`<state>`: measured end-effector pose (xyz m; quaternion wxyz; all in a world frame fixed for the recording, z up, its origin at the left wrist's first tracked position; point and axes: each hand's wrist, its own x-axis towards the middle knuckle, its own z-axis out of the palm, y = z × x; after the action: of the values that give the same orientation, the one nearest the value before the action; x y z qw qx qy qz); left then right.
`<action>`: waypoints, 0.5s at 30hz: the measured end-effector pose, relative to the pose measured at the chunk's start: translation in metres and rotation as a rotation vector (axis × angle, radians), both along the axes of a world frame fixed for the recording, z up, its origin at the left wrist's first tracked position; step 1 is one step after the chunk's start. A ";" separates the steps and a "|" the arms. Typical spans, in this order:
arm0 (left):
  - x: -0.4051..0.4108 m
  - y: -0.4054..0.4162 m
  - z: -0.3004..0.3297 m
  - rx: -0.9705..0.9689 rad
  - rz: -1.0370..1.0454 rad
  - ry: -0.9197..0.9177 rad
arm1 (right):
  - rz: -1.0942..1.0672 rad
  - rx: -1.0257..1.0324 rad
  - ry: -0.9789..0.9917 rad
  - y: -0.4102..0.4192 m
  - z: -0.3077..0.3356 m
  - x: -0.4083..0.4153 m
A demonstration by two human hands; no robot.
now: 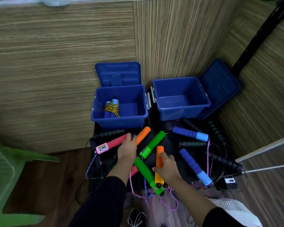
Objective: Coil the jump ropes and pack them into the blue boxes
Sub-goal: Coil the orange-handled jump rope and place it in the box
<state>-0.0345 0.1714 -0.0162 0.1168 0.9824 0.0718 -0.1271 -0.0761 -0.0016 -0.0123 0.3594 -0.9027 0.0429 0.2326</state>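
Note:
Two open blue boxes stand at the back of a black surface. The left box [120, 119] holds one coiled rope with blue handles [111, 108]; the right box [181, 112] shows only its bare floor. Loose jump ropes lie in front. My left hand [127, 149] rests over the end of an orange handle [143, 134], beside a pink handle with a counter [112, 143]; its fingers are hidden. My right hand [166, 167] grips a second orange handle [159, 155]. Two green handles [152, 144] lie between the hands.
Blue-handled ropes [190, 133] and black handles with green rings [193, 143] lie to the right. Box lids [118, 73] lean against the wooden wall. A green plastic chair [8, 169] stands at left, a white fan [231, 207] at lower right. Pink cords [169, 205] trail to the floor.

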 end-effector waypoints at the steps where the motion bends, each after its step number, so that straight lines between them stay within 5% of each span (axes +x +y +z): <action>1: 0.001 0.001 -0.001 -0.006 -0.015 0.002 | -0.029 0.017 -0.002 -0.001 -0.001 0.000; 10: 0.003 -0.004 -0.008 0.105 -0.061 0.027 | -0.214 0.207 -0.026 -0.010 -0.011 0.000; 15: 0.004 -0.004 0.000 -0.051 0.000 0.019 | -0.247 0.317 -0.035 -0.016 -0.007 0.001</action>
<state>-0.0302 0.1675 -0.0159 0.1412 0.9778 0.0696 -0.1384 -0.0747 -0.0175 -0.0192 0.5236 -0.8265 0.1097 0.1750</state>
